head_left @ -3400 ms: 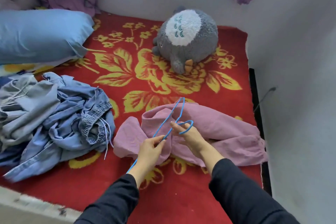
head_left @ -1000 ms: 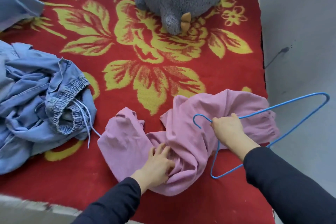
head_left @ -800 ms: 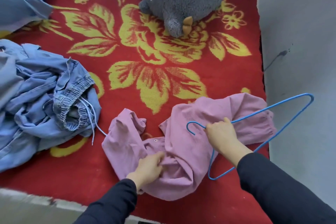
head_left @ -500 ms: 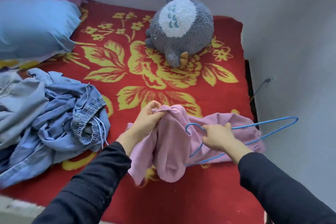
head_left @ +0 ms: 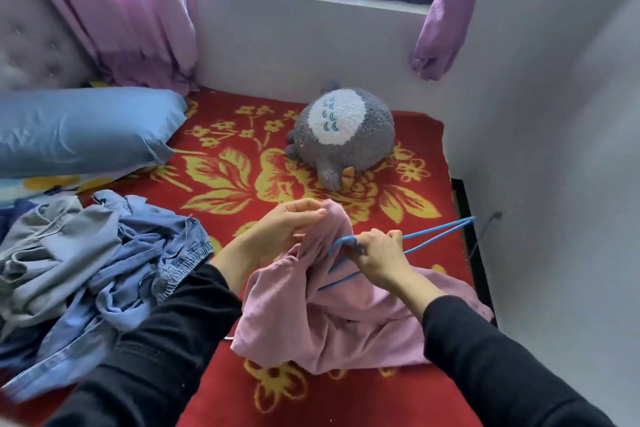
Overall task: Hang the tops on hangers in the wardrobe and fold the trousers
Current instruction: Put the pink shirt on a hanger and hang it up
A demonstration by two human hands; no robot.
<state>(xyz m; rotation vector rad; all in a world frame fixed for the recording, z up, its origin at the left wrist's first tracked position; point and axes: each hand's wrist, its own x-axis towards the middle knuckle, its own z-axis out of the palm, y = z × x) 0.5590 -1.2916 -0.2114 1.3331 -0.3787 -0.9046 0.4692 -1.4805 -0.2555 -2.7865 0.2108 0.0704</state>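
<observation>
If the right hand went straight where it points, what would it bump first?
Likely the raised pink fabric top pinched by the left hand. The right hand grips a blue wire hanger; depth is unclear.

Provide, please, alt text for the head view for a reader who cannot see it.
A person's left hand holds up a fold of a pink top over a red floral blanket while the right hand grips a blue hanger against it. To the left lie heaped denim clothes; a grey plush toy and a blue pillow sit behind.
</observation>
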